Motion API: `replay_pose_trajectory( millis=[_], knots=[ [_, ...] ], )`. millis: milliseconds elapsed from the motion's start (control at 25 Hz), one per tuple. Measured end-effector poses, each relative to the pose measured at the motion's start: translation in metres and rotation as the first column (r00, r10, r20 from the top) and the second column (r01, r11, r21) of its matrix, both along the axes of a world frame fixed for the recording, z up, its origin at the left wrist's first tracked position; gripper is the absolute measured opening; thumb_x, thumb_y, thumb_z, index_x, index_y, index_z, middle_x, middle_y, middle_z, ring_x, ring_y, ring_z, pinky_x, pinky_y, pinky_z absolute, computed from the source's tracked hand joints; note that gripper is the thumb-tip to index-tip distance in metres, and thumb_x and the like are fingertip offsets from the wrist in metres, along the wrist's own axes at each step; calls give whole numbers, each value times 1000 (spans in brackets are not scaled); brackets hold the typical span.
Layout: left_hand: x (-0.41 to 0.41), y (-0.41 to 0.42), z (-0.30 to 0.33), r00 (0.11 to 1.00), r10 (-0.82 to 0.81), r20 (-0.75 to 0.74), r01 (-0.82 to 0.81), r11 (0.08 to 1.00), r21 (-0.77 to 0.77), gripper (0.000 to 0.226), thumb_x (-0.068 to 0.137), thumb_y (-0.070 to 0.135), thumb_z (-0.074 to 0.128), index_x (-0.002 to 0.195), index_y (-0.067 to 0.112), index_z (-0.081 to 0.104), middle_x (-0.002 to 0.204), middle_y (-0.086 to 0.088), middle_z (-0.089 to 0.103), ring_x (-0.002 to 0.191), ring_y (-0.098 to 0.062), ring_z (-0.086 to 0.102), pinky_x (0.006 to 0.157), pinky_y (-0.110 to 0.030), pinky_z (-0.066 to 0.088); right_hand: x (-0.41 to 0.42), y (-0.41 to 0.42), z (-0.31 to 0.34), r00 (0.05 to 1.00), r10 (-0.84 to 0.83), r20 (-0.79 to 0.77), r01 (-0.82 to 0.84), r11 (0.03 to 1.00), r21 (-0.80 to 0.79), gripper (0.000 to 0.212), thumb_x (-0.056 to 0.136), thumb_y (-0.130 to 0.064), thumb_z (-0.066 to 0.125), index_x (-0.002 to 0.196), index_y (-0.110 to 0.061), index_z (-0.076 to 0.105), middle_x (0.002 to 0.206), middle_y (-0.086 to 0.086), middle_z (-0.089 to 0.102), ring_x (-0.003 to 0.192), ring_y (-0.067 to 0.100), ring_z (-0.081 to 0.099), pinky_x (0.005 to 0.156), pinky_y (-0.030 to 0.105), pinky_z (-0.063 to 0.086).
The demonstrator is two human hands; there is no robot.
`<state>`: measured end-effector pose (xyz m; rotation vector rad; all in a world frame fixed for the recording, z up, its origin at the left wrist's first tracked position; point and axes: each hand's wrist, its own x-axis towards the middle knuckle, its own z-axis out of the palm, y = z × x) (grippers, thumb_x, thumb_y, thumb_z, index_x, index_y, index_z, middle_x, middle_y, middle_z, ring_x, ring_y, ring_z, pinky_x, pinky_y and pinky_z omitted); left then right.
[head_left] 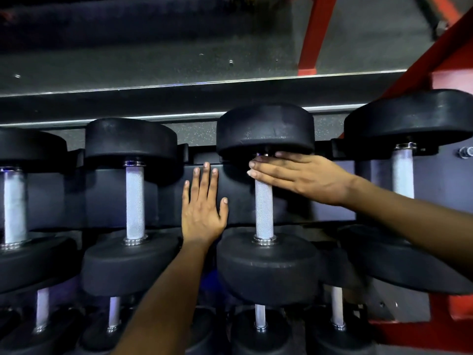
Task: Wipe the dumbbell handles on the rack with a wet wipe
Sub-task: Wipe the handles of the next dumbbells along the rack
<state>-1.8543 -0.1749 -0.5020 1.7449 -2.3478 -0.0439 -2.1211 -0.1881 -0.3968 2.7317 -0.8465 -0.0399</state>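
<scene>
Several black dumbbells with knurled silver handles lie side by side on a black rack (pixel 166 198). My right hand (pixel 302 178) lies flat with straight fingers across the far end of one dumbbell handle (pixel 264 213), just below its far head (pixel 265 129). A small white bit (pixel 249 172) shows under its fingertips; I cannot tell if it is the wipe. My left hand (pixel 202 211) is flat with fingers straight and spread, on or just over the rack panel between this dumbbell and the one on its left (pixel 135 201).
More dumbbells sit at the far left (pixel 14 206) and far right (pixel 403 172), and a lower row (pixel 260 315) shows beneath. Red frame posts (pixel 312 34) stand on the speckled grey floor beyond the rack and at the right edge.
</scene>
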Motion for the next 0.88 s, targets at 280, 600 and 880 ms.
replay_pose_trajectory(
  millis=[280, 600, 880],
  knots=[
    [1, 1, -1, 1000, 0, 5, 0, 1000, 4, 68, 92, 36, 34, 153, 7, 23, 161, -11, 17, 149, -25, 12, 119, -46, 14, 28, -16, 14, 995, 55, 85, -55, 998, -2, 43, 94, -7, 29, 116, -7, 65, 120, 8, 65, 114, 20, 60, 106, 32, 27],
    [0, 0, -3, 1000, 0, 0, 0, 1000, -20, 69, 91, 36, 34, 152, 8, 21, 160, -11, 18, 148, -26, 14, 119, -46, 14, 58, 25, -4, -508, -861, 33, -176, 141, 974, 27, 90, 0, 41, 99, 3, 66, 99, 21, 68, 76, 21, 64, 77, 31, 50],
    [0, -1, -2, 1000, -3, -5, 3, 999, -32, 69, 90, 35, 35, 152, 7, 22, 160, -11, 19, 148, -26, 15, 119, -45, 13, 68, -5, 11, -385, -875, -293, -694, 66, 717, 30, 68, 1, 36, 62, -8, 63, 66, 6, 64, 58, 20, 59, 65, 30, 50]
  ],
)
